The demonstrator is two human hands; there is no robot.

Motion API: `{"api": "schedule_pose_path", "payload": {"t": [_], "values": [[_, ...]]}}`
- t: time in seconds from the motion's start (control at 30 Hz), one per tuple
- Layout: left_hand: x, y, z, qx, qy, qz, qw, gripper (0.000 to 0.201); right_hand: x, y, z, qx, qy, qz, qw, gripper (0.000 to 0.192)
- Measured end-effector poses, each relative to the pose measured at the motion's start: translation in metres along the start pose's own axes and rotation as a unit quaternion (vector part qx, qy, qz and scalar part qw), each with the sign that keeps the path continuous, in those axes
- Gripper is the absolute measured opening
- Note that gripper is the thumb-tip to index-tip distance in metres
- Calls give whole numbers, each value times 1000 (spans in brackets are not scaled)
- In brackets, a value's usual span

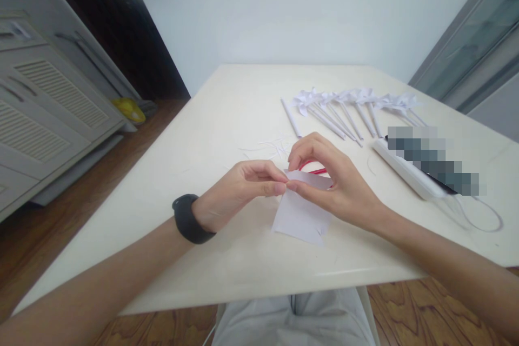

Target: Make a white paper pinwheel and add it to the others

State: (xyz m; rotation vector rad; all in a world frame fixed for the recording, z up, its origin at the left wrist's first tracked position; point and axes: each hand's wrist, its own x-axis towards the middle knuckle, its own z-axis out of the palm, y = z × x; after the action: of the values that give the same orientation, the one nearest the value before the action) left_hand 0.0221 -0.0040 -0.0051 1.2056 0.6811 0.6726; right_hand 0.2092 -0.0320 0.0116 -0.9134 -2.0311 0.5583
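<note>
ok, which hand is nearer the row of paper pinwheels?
Right. The right hand sits just below the pinwheels, pinching the white paper; the left hand pinches it too, further left.

On the counter, a row of white paper pinwheels lies at its far right; nearer along that side, a white power strip; thin paper scraps, seemingly, mid-counter.

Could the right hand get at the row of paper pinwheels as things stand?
Probably yes: bare table lies between the right hand and the paper pinwheels, but it pinches the paper sheet.
</note>
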Motion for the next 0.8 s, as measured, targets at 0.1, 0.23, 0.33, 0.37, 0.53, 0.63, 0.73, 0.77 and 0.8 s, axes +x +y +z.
{"api": "schedule_pose_path", "payload": {"t": [0.1,0.23,0.33,0.37,0.53,0.63,0.73,0.77,0.8], "values": [[0,-1,0,25,7,21,999,5,0,-3,1,3,-8,4,1000,13],[-1,0,2,46,7,27,999,7,-1,-5,1,7,-20,-8,1000,21],[-3,1,3,46,12,19,999,8,-1,-6,-1,8,-30,-11,999,22],[-3,2,4,46,13,18,999,8,-1,-7,-2,7,-33,-14,999,22],[-4,2,4,52,10,31,998,9,-1,-6,-1,-1,-33,-16,999,16],[-3,2,4,76,9,42,996,11,-1,-5,0,-6,-36,-12,999,18],[-3,4,4,90,-7,51,995,13,-1,-4,0,-11,-38,-8,999,20],[-3,4,3,94,-10,54,994,13,-1,-4,0,-10,-38,-7,999,20],[-3,4,2,96,-12,57,994,13,-1,-4,0,-8,-37,-7,999,20]]}}
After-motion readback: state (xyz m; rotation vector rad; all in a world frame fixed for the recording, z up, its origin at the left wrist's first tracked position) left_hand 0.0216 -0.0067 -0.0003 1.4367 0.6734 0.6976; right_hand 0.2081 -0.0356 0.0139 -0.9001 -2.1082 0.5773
